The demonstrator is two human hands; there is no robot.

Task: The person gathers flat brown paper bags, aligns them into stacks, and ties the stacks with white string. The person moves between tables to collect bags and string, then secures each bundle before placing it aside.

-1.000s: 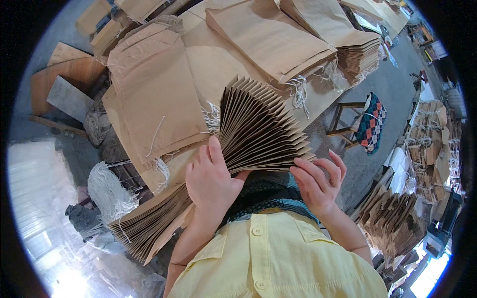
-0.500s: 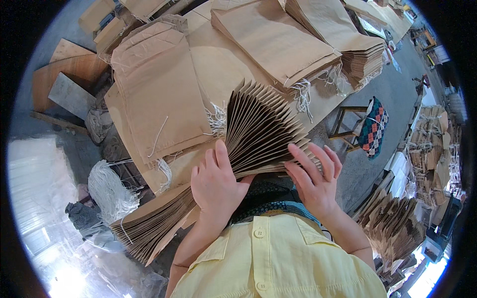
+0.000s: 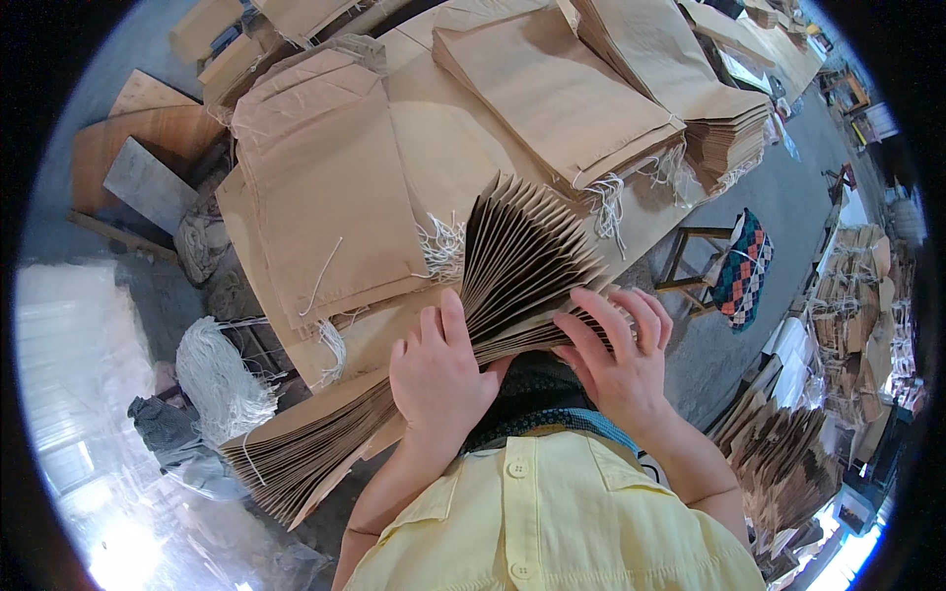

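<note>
A: Where is the thick bundle of layered brown paper (image 3: 520,258)?

B: In front of the person's body, beside the near edge of the broad tan tabletop (image 3: 448,133). It runs from lower left to upper centre, its upper end spread like a fan. I can't make out what bears its weight.

A: And each grip?

B: The bare left hand (image 3: 441,374) grasps the bundle's narrow middle, covering that stretch; its thumb shows only in part. The bare right hand (image 3: 623,366) has bent fingers against the fan's lower right edges. I can't tell whether it pinches any sheets, since its thumb is largely hidden.

A: The lower end?

B: A thin white cord (image 3: 254,458) crosses it; where that cord goes underneath is out of sight.

A: What lies beyond?

B: A flat stack of brown paper sheets (image 3: 325,197) at the left, with loose white strings (image 3: 443,246) poking out by its right side, their far ends lost behind it. Further right, another brown stack (image 3: 557,94) trails a white string tuft (image 3: 609,207).

A: And the checked dark cushion (image 3: 744,271)?

B: On a wooden stool (image 3: 685,261), covering part of its frame.
</note>
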